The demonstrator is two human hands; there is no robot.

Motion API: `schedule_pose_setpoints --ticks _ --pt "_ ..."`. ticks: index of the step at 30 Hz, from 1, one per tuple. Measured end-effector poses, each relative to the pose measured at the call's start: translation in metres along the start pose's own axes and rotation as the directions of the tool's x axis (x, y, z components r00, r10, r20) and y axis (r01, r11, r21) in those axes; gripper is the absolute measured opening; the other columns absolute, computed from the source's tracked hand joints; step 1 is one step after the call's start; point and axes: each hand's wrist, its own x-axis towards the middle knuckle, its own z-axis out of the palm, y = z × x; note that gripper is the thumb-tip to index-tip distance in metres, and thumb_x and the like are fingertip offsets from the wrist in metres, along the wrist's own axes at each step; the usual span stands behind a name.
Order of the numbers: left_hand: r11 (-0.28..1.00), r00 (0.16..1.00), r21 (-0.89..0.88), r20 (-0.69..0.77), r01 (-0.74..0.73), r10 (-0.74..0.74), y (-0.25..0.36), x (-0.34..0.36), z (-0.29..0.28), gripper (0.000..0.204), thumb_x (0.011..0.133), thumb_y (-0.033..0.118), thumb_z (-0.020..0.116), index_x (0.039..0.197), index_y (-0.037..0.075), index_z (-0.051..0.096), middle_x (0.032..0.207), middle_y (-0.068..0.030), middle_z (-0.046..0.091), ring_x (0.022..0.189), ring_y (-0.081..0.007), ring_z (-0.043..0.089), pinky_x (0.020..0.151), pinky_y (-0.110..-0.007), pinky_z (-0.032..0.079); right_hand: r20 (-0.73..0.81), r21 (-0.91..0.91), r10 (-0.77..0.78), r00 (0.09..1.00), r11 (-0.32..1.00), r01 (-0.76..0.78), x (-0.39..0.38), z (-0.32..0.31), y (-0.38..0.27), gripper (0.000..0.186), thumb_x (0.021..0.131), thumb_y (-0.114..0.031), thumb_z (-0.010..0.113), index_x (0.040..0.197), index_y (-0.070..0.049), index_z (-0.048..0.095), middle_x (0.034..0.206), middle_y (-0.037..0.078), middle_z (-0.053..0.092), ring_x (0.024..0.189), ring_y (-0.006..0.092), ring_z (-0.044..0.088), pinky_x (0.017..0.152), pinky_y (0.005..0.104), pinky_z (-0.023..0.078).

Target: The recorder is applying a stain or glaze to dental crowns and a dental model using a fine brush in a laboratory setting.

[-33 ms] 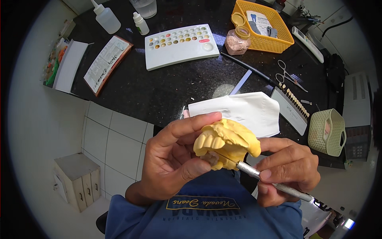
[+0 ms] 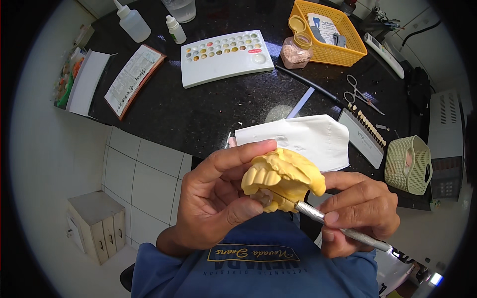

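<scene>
My left hand [image 2: 213, 193] is closed round a yellow plaster dental cast [image 2: 285, 171], gripping it from the left with the index finger on top and the thumb at the lower edge. A small pale, whitish piece [image 2: 264, 196] shows on the cast beside my thumb. My right hand [image 2: 362, 211] pinches a slim silver pen-like dental tool [image 2: 310, 212], with its knurled neck toward the cast. Its thin tip points up and left against the cast's underside, near the pale piece. Exact contact is hard to make out. The right index finger reaches to the cast's right end.
Behind the cast lie white paper [image 2: 318, 139], a white palette [image 2: 223, 72] and a tooth shade guide [image 2: 362, 139]. Scissor-handled forceps [image 2: 360, 94], a pink-powder jar [image 2: 296, 52] and a yellow basket [image 2: 343, 57] stand farther right. A green basket [image 2: 400, 164] sits near the right edge.
</scene>
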Motion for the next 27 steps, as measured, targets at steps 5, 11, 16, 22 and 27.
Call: schedule_pose_setpoints --ticks 5,11,16,22,27 --pt "1.000 1.000 0.008 -0.021 0.015 -0.015 0.0000 -0.0002 0.0021 0.066 0.079 0.020 0.072 0.132 0.002 0.037 0.115 -0.0274 0.057 0.112 -0.0366 0.056 0.090 -0.048 0.050 -0.004 -0.004 0.013 1.000 1.000 -0.013 -0.0007 -0.0003 0.0001 0.023 0.068 0.002 0.076 0.086 0.000 0.061 0.076 0.012 0.065 0.086 0.0367 0.068 0.072 0.0382 0.058" --pt "1.000 0.999 0.029 -0.035 0.011 -0.010 0.0003 -0.0005 0.0039 0.067 0.079 0.022 0.073 0.132 0.002 0.037 0.116 -0.0274 0.057 0.112 -0.0363 0.056 0.092 -0.047 0.049 -0.014 0.001 0.024 1.000 1.000 -0.024 -0.0018 -0.0009 -0.0011 0.021 0.069 0.000 0.076 0.083 0.000 0.060 0.075 0.011 0.065 0.086 0.0375 0.067 0.072 0.0390 0.058" --pt "0.999 0.999 0.037 -0.040 0.007 -0.005 -0.0004 0.0002 0.0047 0.067 0.079 0.022 0.073 0.133 0.002 0.037 0.116 -0.0273 0.057 0.112 -0.0363 0.056 0.091 -0.047 0.050 -0.013 0.007 0.008 1.000 1.000 -0.008 -0.0022 -0.0024 0.0011 0.020 0.070 -0.002 0.075 0.083 -0.001 0.060 0.075 0.011 0.065 0.086 0.0375 0.068 0.071 0.0390 0.058" --pt "0.999 0.999 0.036 -0.046 0.004 -0.002 -0.0020 0.0004 0.0038 0.067 0.079 0.021 0.073 0.132 0.003 0.038 0.116 -0.0275 0.057 0.112 -0.0363 0.056 0.091 -0.047 0.050 -0.016 0.012 0.030 0.999 0.999 -0.030 -0.0018 -0.0026 0.0004 0.020 0.070 -0.001 0.075 0.083 0.000 0.060 0.075 0.011 0.065 0.086 0.0377 0.068 0.071 0.0388 0.058" --pt "0.998 0.998 0.057 -0.060 -0.006 0.009 -0.0013 -0.0009 0.0023 0.067 0.078 0.021 0.074 0.132 0.003 0.039 0.115 -0.0276 0.058 0.111 -0.0359 0.057 0.090 -0.047 0.050 -0.025 0.008 0.022 0.999 1.000 -0.021 -0.0017 -0.0006 0.0013 0.020 0.070 0.000 0.075 0.083 0.000 0.060 0.075 0.011 0.065 0.087 0.0379 0.067 0.070 0.0382 0.058"
